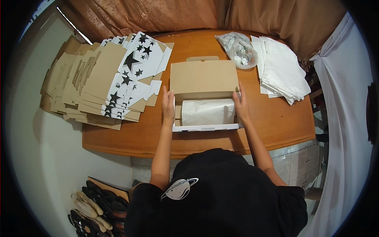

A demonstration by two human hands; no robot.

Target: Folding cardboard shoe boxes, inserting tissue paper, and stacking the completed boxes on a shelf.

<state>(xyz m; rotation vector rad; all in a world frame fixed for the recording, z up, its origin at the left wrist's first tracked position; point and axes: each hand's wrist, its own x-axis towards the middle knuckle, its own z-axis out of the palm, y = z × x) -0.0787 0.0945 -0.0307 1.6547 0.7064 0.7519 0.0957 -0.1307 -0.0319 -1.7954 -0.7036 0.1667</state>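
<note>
- Two hands are on one cardboard box (204,94) that sits in the middle of the wooden tabletop (276,118), close to its near edge.
- I see my left hand (168,105) laid flat against the left wall of the box, fingers straight and pointing far; it is spread open, pressing rather than gripping.
- My right hand (241,104) lies the same way against the right wall, fingers extended and open, touching the box side.
- Between both hands, inside the box, lies a white paper-wrapped bundle (208,111), filling most of the inner space.
- I note the box lid (203,76) stands open on the far side, its brown inner face turned toward me; the near wall of the box shows a white outer edge.
- Left of the box, well apart from my left hand, a fanned stack of flat unfolded box blanks (94,83) overhangs the left edge of the tabletop; some show plain brown cardboard, others a white face with black stars.
- Far right, I see a clear plastic bag (238,49) with small silvery pieces inside.
- Just beside that bag, further right, lies a pile of white paper sheets (282,71).
- Near left, on the floor, pairs of shoes (94,209) are lined up.
</note>
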